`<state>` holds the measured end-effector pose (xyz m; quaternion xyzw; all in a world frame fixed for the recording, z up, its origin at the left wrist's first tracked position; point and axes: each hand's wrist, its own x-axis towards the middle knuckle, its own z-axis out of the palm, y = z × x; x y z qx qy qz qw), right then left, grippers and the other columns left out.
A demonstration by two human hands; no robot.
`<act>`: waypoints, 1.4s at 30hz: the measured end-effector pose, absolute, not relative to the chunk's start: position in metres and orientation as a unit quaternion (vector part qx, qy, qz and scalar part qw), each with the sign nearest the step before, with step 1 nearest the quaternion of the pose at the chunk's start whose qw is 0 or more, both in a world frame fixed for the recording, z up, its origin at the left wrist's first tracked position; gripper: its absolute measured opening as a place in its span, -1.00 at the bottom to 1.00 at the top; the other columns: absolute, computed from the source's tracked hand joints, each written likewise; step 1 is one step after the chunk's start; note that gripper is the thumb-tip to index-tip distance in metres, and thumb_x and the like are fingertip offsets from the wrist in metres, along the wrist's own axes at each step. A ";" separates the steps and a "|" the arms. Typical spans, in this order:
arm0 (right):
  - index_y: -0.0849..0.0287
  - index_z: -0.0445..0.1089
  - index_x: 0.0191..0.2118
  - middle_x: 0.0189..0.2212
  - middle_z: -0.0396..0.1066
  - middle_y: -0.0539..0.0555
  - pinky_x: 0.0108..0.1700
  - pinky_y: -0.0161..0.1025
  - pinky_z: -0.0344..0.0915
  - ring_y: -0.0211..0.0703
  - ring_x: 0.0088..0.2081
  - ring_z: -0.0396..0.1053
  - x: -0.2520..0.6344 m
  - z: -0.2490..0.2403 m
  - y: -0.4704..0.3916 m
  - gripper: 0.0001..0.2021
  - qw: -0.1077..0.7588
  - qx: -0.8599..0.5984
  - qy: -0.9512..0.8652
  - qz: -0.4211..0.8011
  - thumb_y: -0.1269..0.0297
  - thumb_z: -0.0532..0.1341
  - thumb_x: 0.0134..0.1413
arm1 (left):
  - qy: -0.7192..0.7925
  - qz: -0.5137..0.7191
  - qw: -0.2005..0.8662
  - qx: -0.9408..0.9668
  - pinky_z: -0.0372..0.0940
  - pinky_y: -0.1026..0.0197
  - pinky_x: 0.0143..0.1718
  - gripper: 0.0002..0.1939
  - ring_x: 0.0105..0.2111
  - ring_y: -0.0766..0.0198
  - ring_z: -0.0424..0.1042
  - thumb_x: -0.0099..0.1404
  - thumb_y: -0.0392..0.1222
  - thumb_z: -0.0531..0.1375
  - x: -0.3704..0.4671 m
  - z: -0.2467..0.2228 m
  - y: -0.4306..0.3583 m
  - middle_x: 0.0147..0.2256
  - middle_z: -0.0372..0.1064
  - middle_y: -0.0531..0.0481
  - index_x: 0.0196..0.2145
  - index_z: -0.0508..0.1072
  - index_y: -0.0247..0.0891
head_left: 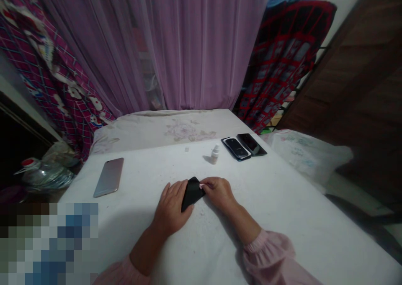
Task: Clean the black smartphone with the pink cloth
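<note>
A black smartphone (pixel 192 193) lies at a slant on the white cloth in front of me. Its left edge is gripped by my left hand (pixel 172 205), with the fingers over the upper side and the thumb at the near corner. Between the thumb and fingertips of my right hand (pixel 220 191) is a small pinkish-white scrap (pixel 201 186), which touches the phone near its upper right edge. Whether the scrap is tissue or cloth, I cannot tell. Beyond the phone stands a small white bottle (pixel 215 154) with a pale label.
A silver-backed phone (pixel 109 177) lies at left. Several dark phones, one round-cornered (pixel 237 147) and one glossy (pixel 252 144), lie at back right. A tiny pale square (pixel 186 150) rests farther back. Purple curtains (pixel 201 46) hang behind, and a large clear bottle (pixel 47 172) stands off the left edge.
</note>
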<state>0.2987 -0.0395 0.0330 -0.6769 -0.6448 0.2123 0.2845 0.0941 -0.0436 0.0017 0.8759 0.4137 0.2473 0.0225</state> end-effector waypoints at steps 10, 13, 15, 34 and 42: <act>-0.01 0.58 -0.36 -0.34 0.60 -0.04 -0.19 -0.26 0.36 -0.15 -0.28 0.53 0.278 0.022 -0.008 -0.80 0.357 -0.660 -0.636 0.183 0.37 0.19 0.03 | 0.433 0.215 0.045 0.874 -0.02 -0.19 0.25 -0.32 0.16 -0.03 0.26 0.24 -0.11 0.11 0.097 0.006 -0.043 0.14 0.31 -0.28 0.27 0.10 -0.34; 0.01 0.58 -0.37 -0.41 0.59 -0.04 -0.25 -0.28 0.36 -0.17 -0.34 0.52 0.289 0.021 -0.016 -0.81 0.364 -0.646 -0.634 0.220 0.35 0.20 -0.01 | 0.433 0.209 0.046 0.876 -0.03 -0.18 0.26 -0.33 0.17 -0.03 0.26 0.26 -0.10 0.11 0.096 0.009 -0.043 0.15 0.31 -0.28 0.27 0.10 -0.34; 0.04 0.58 -0.38 -0.46 0.58 -0.03 -0.30 -0.29 0.35 -0.16 -0.39 0.51 0.299 0.019 -0.022 -0.83 0.366 -0.640 -0.621 0.266 0.32 0.20 -0.03 | 0.435 0.200 0.045 0.877 -0.03 -0.19 0.26 -0.34 0.17 -0.03 0.26 0.26 -0.08 0.12 0.096 0.011 -0.042 0.15 0.31 -0.27 0.27 0.12 -0.35; 0.02 0.52 -0.07 -0.12 0.50 0.11 -0.03 -0.10 0.34 -0.07 -0.11 0.37 0.278 0.015 -0.044 -0.67 0.352 -0.546 -0.757 0.071 0.46 0.13 0.13 | 0.539 0.217 -0.005 0.814 -0.04 -0.35 0.21 -0.42 0.17 -0.18 0.25 0.12 0.01 0.24 0.043 -0.005 -0.069 0.13 0.32 -0.31 0.07 0.31 -0.26; 0.10 0.53 -0.08 -0.16 0.50 0.14 -0.04 -0.09 0.33 -0.02 -0.13 0.36 0.291 0.013 -0.039 -0.68 0.319 -0.640 -0.698 0.041 0.45 0.12 0.12 | 0.471 0.236 0.007 0.850 -0.07 -0.36 0.23 -0.34 0.19 -0.20 0.22 0.16 0.12 0.25 0.062 -0.003 -0.064 0.16 0.29 -0.33 0.12 0.30 -0.31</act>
